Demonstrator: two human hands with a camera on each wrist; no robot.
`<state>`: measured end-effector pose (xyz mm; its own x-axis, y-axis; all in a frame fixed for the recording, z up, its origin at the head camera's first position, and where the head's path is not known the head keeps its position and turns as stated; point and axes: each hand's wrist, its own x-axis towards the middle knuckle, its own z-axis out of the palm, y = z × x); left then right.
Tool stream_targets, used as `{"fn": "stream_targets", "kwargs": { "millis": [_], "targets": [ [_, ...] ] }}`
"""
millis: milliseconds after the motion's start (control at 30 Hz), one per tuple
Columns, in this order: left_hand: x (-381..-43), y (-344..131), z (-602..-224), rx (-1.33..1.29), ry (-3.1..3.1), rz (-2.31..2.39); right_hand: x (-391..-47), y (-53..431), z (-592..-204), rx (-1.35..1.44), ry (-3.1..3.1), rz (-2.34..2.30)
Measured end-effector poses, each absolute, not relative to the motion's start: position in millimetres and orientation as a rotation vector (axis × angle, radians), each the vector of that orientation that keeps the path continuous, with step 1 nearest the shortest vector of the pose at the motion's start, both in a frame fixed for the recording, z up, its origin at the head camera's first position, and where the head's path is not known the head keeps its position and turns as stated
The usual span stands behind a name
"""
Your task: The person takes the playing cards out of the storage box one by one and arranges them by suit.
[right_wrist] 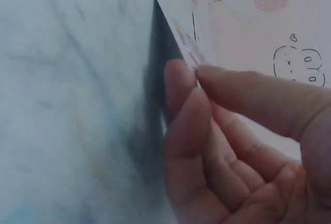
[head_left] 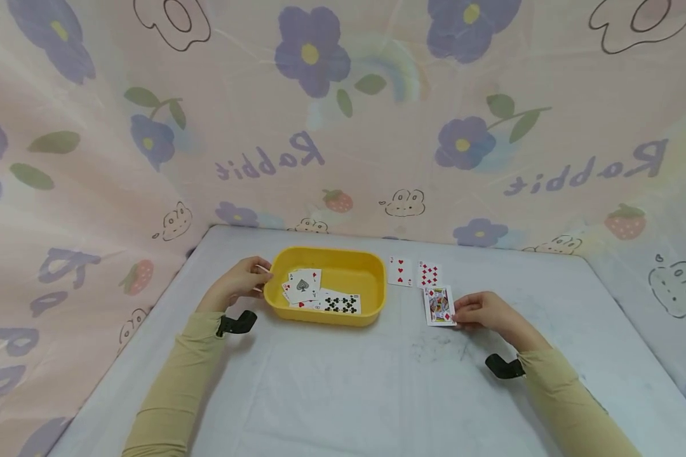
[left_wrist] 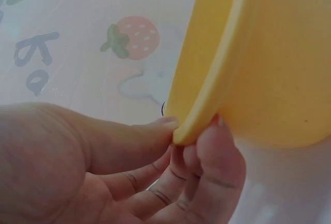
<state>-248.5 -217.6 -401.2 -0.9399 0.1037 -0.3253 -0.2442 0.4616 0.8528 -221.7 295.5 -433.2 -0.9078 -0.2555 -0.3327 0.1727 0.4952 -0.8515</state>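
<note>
At the left end of a yellow plastic tub, my left hand pinches the rim, thumb on the inner side and fingers curled beneath it, as the left wrist view shows up close. Several playing cards lie in the tub, among them an ace of spades and a club card. My right hand pinches the right edge of a diamond face card between thumb and fingers. In the right wrist view this card is tilted, nearly edge-on.
Right of the tub, a heart card and a diamond card lie face up on the white-covered table. The face card overlaps the diamond card's lower edge in the head view. A patterned cloth hangs behind and along the sides.
</note>
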Motion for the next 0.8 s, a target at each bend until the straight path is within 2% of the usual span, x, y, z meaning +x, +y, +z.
{"fn": "stream_targets", "kwargs": {
  "millis": [367, 800],
  "targets": [
    [-246, -216, -399, -0.131, 2.389, 1.469, -213, 289, -437, -0.014, 2.157, -1.563],
    [-246, -217, -398, -0.114, 2.388, 1.472, -211, 277, -436, 0.051, 2.145, -1.555]
  ]
}}
